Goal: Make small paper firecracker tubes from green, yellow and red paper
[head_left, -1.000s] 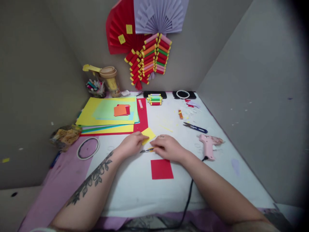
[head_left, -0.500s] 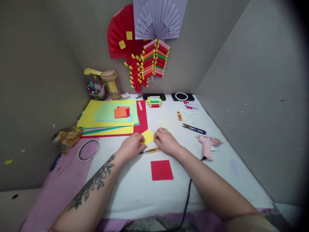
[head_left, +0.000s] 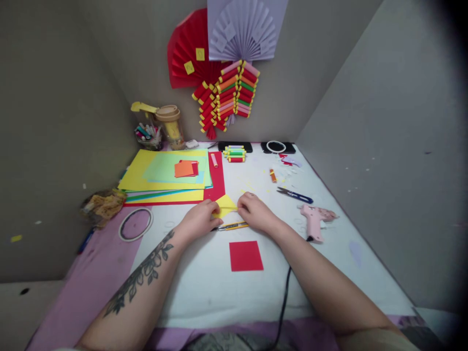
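My left hand (head_left: 200,215) is closed on the left side of a small yellow piece of paper (head_left: 224,202), its fingers pinching the edge. The thumb and fingers of my right hand (head_left: 257,213) pinch the paper's narrow right end, where a thin line like a strip or fold runs across it. Just below the paper lies a yellow utility knife (head_left: 236,225), close under both hands. Nearer to me, a red paper square (head_left: 246,256) rests flat on the white table cover.
Stacked coloured paper sheets (head_left: 127,179) lie back left, near a tape roll (head_left: 120,229). To the right are thread snips (head_left: 294,195) and a pink glue gun (head_left: 313,222), its black cord (head_left: 284,302) trailing toward me. Small paper rolls (head_left: 235,153) sit at the back.
My right hand has moved slightly right, away from my left. The yellow paper between them now shows a thin line reaching the right fingers. The view has shifted a little.
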The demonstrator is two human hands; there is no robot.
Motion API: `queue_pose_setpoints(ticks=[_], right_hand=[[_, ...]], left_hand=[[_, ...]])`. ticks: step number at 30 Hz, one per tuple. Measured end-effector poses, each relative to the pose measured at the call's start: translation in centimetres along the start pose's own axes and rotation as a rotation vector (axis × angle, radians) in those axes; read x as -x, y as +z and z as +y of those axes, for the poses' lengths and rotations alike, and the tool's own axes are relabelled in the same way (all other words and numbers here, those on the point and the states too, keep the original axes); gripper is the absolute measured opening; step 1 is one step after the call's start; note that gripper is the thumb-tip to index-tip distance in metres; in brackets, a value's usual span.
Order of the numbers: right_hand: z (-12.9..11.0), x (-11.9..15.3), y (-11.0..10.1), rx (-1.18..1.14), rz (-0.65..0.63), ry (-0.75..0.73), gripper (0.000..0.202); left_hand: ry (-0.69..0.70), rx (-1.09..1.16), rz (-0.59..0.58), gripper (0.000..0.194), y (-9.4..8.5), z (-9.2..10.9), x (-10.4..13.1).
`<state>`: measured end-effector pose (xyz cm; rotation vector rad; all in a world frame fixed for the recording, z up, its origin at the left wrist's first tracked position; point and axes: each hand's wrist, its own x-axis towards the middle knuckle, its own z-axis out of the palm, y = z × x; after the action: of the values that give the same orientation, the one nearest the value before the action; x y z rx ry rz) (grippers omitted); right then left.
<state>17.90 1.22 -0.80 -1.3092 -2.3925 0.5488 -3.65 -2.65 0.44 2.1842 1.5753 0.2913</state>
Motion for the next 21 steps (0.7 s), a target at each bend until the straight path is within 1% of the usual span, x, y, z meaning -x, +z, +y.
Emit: queue_pose_setpoints(ticks=[2,4,5,6,8,10,11,12,13,14,16,17,19,21], right_hand=[[1.5,0.0,-0.6,-0.029,0.145,0.090,0.011],[3.2,-0.1,-1.0,0.032,0.285,0.190,0.011],[4.0,-0.2,-1.2,0.083,0.314,0.222,0.012],[4.7,-0.2,-1.3,0.135,0.317,0.246,0.013],[5.4,-0.2,-1.4,0.219,0.305,0.289,0.014],[5.2,0.0,-1.5,0.260,0.340,0.321,0.015],[4.8,0.2,-1.6,0.257,0.373,0.309,0.018],[4.2,0.4,-1.7,0.233,0.394,0.264,0.019],[3.5,0.6,-1.7,0.190,0.387,0.183,0.019],[2.7,0.9,-1.8,0.133,0.350,0.078,0.017],[1.3,1.4,-1.8,0.020,0.216,-0.130,0.020],[0.7,1.6,-1.7,-0.016,0.148,-0.204,0.021],[-0.1,1.9,-1.5,-0.035,0.044,-0.287,0.020],[-0.4,2.0,-1.3,-0.007,-0.033,-0.318,0.021]], left_hand=[[0.018,0.026,-0.003,0.017,-0.1,-0.1,0.0],[0.052,0.045,0.002,0.014,-0.3,-0.2,0.1],[0.066,0.052,0.012,0.016,-0.5,-0.2,0.1],[0.067,0.056,0.029,0.019,-0.7,-0.2,0.2],[0.012,0.058,0.093,0.024,-1.2,-0.2,0.2],[-0.094,0.052,0.193,0.026,-1.6,-0.4,0.2],[-0.133,0.044,0.248,0.025,-1.8,-0.5,0.1],[-0.150,0.034,0.297,0.023,-1.9,-0.6,0.1],[-0.150,0.030,0.330,0.021,-1.9,-0.7,0.2],[-0.142,0.035,0.339,0.020,-1.9,-0.7,0.2],[-0.129,0.056,0.298,0.020,-1.6,-0.6,0.3],[-0.129,0.064,0.272,0.019,-1.4,-0.4,0.4],[-0.095,0.058,0.228,0.021,-0.9,0.0,0.5],[-0.009,0.027,0.186,0.026,-0.4,0.4,0.5]])
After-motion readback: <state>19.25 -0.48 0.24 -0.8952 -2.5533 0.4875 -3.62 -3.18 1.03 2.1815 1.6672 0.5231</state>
